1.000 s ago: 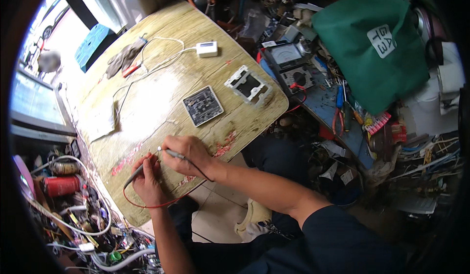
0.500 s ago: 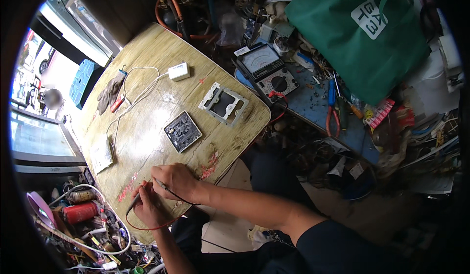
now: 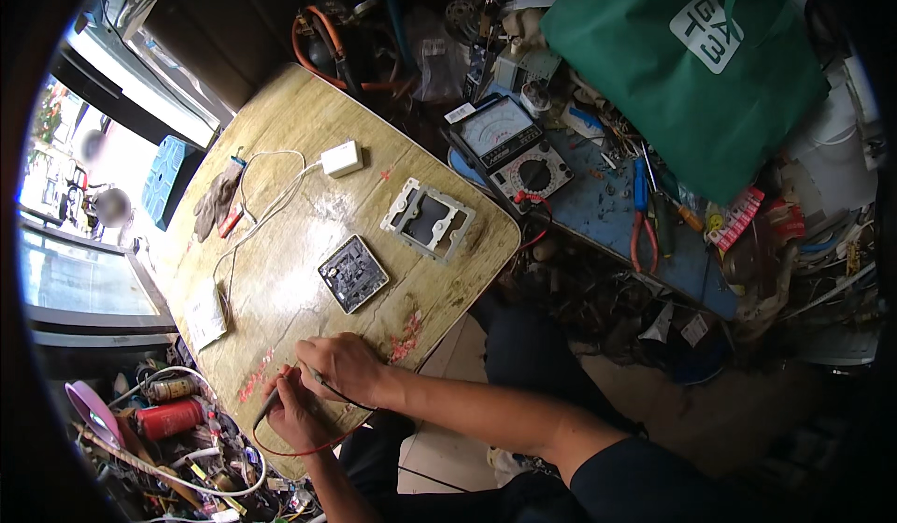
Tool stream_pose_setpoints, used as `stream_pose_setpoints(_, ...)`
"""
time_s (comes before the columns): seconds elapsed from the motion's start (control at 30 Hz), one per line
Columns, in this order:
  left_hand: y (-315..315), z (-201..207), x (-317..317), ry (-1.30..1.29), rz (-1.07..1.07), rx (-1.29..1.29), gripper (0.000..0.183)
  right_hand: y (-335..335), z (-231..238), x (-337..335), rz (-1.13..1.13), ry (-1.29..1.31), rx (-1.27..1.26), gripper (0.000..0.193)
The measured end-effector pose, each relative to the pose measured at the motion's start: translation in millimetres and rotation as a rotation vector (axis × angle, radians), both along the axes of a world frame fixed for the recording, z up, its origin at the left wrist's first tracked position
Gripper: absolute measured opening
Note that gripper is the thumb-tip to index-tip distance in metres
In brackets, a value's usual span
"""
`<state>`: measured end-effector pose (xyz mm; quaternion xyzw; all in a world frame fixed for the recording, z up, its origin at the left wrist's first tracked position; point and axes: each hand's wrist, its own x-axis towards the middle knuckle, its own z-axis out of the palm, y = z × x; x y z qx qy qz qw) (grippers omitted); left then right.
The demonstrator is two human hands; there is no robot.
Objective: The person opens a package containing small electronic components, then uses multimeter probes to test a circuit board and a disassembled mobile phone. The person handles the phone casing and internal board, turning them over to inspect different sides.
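Probes (image 3: 264, 411) in left hand (image 3: 297, 416), right hand (image 3: 348, 366), tips indistinct

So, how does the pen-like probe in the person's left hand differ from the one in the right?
The left-hand probe has a red lead; the right-hand probe has a black lead. The left-hand probe's lead bows out in a loop around the left hand, while the right-hand probe's runs close along the right hand. Both are slim, dark-bodied and hand-held.
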<state>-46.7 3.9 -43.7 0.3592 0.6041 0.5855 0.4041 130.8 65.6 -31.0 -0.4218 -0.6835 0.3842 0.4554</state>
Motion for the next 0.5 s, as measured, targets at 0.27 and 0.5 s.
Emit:
stream_pose_setpoints(0.27,1.7,-0.4,0.9,0.010,0.026,-0.008,0.023,-0.4,-3.6,-3.1,-0.058,0.023,0.043,0.019)
stream_pose_setpoints(0.5,0.2,0.8,0.4,-0.010,0.039,-0.011,0.022,0.0,-6.5,-5.8,-0.048,0.037,0.046,0.021)
